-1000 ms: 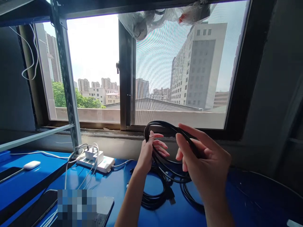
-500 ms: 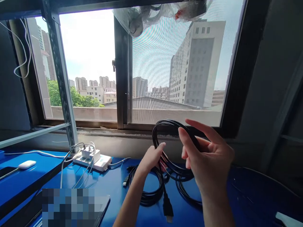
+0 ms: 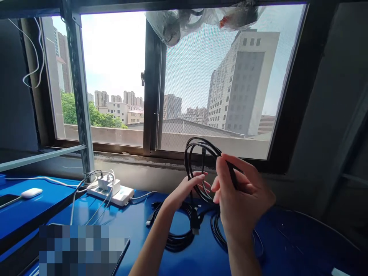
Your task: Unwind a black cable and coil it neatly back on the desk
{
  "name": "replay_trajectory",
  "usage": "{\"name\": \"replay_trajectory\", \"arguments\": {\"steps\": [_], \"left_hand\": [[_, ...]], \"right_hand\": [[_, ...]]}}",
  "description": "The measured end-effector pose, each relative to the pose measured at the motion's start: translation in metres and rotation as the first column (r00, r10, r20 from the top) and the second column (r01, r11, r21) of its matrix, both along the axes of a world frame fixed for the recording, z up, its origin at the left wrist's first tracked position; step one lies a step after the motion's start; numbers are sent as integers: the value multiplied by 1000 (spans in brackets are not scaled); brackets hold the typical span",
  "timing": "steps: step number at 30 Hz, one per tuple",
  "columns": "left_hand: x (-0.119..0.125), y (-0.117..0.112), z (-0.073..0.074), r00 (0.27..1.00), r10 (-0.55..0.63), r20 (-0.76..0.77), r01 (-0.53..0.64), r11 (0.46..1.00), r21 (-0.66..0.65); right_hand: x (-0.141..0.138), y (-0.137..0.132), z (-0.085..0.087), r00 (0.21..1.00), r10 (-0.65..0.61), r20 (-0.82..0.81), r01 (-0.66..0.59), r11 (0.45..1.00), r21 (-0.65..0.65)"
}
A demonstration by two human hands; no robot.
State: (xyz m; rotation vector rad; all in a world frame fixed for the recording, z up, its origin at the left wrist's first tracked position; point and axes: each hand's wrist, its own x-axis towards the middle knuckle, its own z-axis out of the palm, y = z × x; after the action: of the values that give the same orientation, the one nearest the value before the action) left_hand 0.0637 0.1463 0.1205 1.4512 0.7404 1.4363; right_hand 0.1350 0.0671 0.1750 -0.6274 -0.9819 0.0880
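Observation:
A black cable [image 3: 198, 147] is wound into loops and held up in front of the window. My right hand [image 3: 244, 199] grips the right side of the loops, thumb and fingers closed on the strands. Just left of it, my left hand [image 3: 188, 188] has its fingers on the lower left part of the same loops. One plug end [image 3: 195, 226] of the cable hangs down between the hands. More black cable [image 3: 178, 239] lies coiled on the blue table [image 3: 138, 230] under the hands.
A white power strip [image 3: 113, 191] with plugged chargers and white wires sits at the left. A white mouse [image 3: 31, 193] and a dark device lie on a blue surface further left. A blurred patch covers the lower left. A plastic bag [image 3: 201, 17] hangs above the window.
The loops have drawn tighter and risen a little. My right fingers have closed on the strands, and the hanging plug has swung up from near the table.

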Motion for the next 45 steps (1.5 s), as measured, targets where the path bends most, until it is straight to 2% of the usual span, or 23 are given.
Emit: {"name": "replay_trajectory", "arguments": {"steps": [1, 2, 3, 4, 7, 10, 16, 21, 23, 26, 28, 31, 36, 39, 45], "left_hand": [[-1, -1, 6, 984, -175, 45, 177, 983, -56], [-3, -2, 11, 946, -306, 111, 317, 943, -100], [-4, -3, 16, 900, -393, 189, 418, 900, -119], [-4, -3, 20, 878, -403, 257, 442, 890, -111], [-6, -5, 27, 859, -333, 390, 381, 923, -51], [-11, -7, 31, 869, -243, 431, 274, 962, -9], [-27, -12, 41, 980, -17, 199, 7, 999, 53], [-30, -19, 48, 974, 112, 196, -112, 994, -11], [-32, -22, 50, 976, 79, 201, -73, 997, -37], [-38, -27, 52, 986, -68, 150, 81, 994, -79], [-42, -30, 53, 979, -181, 94, 191, 975, -112], [-45, -33, 54, 958, -282, 45, 286, 950, -126], [-45, -32, 56, 902, -419, 107, 432, 885, -172], [-44, -30, 55, 906, -408, 109, 423, 880, -216], [-40, -31, 54, 921, -369, 124, 385, 910, -152]], "right_hand": [[1, 1, 1, 997, 20, -77, -20, 1000, -4], [3, 3, 2, 990, 35, -140, -37, 999, -10], [5, 5, 2, 983, 47, -180, -51, 999, -17], [8, 6, 2, 979, 55, -197, -60, 998, -23], [18, 14, 0, 986, 58, -153, -70, 995, -72], [29, 22, -2, 997, 58, -49, -64, 987, -148], [39, 26, -5, 999, 21, 50, -8, 970, -241], [35, 22, -6, 951, 40, 305, 20, 981, -192], [34, 21, -6, 917, 14, 398, 50, 987, -150], [36, 23, -6, 902, -24, 431, 69, 994, -89], [39, 25, -7, 901, -38, 433, 71, 996, -61], [43, 28, -9, 891, -53, 451, 79, 996, -39], [46, 29, -9, 863, -105, 495, 127, 992, -13], [46, 30, -10, 848, -127, 515, 152, 988, -8], [47, 30, -10, 842, -175, 511, 208, 978, -8]]}}
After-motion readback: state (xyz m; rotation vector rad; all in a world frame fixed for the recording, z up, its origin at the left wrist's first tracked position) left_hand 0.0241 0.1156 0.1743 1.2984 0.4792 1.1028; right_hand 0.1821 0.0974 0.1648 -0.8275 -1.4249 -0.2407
